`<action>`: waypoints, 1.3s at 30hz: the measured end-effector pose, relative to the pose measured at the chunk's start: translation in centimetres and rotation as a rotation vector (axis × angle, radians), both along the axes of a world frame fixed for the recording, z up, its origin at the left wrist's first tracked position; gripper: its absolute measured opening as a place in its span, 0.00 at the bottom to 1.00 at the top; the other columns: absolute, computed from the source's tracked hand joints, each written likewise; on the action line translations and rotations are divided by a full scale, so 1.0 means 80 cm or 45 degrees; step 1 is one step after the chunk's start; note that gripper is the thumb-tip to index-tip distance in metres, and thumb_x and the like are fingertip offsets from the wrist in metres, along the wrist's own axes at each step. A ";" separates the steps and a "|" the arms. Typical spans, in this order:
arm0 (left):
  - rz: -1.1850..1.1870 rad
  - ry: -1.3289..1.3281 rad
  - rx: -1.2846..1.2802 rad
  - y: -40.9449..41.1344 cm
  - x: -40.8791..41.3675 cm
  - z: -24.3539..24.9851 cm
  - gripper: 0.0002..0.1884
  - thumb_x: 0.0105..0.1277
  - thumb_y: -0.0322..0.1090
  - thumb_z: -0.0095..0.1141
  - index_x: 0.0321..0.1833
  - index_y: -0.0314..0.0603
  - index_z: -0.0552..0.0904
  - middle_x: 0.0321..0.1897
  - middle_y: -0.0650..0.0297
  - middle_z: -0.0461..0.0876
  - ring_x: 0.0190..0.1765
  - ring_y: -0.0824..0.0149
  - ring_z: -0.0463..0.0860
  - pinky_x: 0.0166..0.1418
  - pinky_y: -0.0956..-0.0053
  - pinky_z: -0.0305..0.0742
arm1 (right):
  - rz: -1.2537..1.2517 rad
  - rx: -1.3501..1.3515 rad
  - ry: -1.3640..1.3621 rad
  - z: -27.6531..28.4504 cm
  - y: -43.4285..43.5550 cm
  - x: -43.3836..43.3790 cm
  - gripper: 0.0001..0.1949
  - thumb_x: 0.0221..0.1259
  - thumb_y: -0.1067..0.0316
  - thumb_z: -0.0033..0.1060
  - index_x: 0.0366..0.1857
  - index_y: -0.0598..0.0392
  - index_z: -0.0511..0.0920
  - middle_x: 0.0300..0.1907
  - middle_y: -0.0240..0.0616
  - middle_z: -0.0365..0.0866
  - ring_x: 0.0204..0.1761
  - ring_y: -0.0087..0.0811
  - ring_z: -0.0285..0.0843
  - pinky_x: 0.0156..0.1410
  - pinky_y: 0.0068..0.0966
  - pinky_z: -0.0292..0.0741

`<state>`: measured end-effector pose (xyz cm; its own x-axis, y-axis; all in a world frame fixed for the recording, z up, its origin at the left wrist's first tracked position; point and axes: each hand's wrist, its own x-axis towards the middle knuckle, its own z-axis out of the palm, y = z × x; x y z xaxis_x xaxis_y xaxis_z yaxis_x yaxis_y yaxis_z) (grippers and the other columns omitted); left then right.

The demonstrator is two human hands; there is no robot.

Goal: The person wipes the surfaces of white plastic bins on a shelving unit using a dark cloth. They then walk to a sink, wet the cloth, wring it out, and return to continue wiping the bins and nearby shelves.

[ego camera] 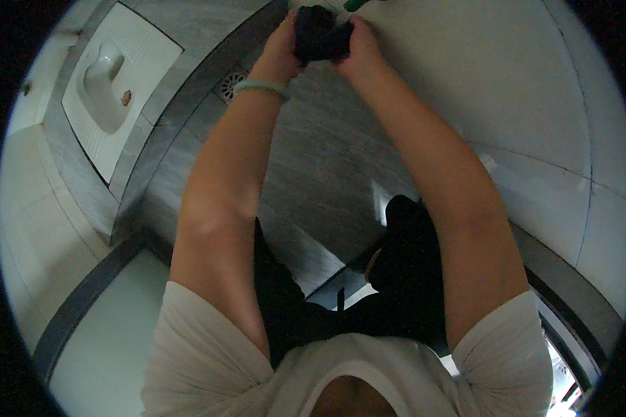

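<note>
Both arms reach forward to the top of the head view, where a bunched dark cloth (321, 36) hangs between my two hands. My left hand (284, 49) grips its left side, with a pale green bangle around that wrist. On the opposite side my right hand (362, 47) is closed on the same cloth. Just above the right hand, part of a green object (356, 4) shows at the picture's top edge; what it is I cannot tell. The fingers are partly hidden by the dark bundle.
A white squat toilet (101, 88) is set in a raised tiled step at the left, with a small brown thing in it. Near my left wrist is a round floor drain (232, 84). Grey tiles (323, 151) cover the floor, and a pale tiled wall (490, 78) stands at the right.
</note>
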<state>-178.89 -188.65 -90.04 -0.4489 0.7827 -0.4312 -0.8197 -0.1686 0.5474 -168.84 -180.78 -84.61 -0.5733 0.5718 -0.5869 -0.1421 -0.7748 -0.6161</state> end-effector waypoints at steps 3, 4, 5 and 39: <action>-0.061 0.170 -0.019 0.004 0.011 0.033 0.21 0.75 0.49 0.46 0.58 0.41 0.79 0.51 0.58 0.83 0.54 0.59 0.82 0.62 0.63 0.76 | 0.169 -0.085 -0.115 0.004 0.003 0.016 0.25 0.70 0.42 0.46 0.59 0.50 0.72 0.56 0.40 0.78 0.57 0.46 0.77 0.65 0.51 0.72; -0.090 0.334 -0.086 0.003 0.019 0.037 0.23 0.73 0.52 0.47 0.58 0.40 0.79 0.52 0.57 0.83 0.52 0.58 0.83 0.60 0.61 0.77 | 0.221 -0.220 0.000 0.000 0.005 0.015 0.25 0.70 0.43 0.47 0.60 0.50 0.72 0.57 0.40 0.78 0.57 0.45 0.77 0.65 0.49 0.72; -0.120 0.498 -0.152 0.004 0.024 0.043 0.26 0.71 0.56 0.49 0.58 0.40 0.79 0.52 0.56 0.83 0.51 0.56 0.84 0.57 0.59 0.78 | 0.272 -0.355 0.115 -0.003 0.007 0.012 0.25 0.71 0.43 0.47 0.60 0.50 0.71 0.58 0.39 0.78 0.57 0.44 0.77 0.65 0.47 0.73; -0.485 -0.221 0.118 -0.019 -0.006 0.033 0.25 0.74 0.55 0.44 0.65 0.47 0.74 0.62 0.59 0.78 0.65 0.56 0.74 0.70 0.48 0.67 | 0.339 1.867 -0.635 -0.044 0.005 -0.004 0.26 0.70 0.47 0.47 0.57 0.60 0.72 0.52 0.56 0.77 0.58 0.56 0.72 0.64 0.48 0.68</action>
<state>-179.35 -190.15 -87.41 -0.0475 0.9176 -0.3946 -0.9117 0.1216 0.3925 -169.13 -180.38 -88.15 -0.6719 0.7092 0.2136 0.3352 0.5483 -0.7661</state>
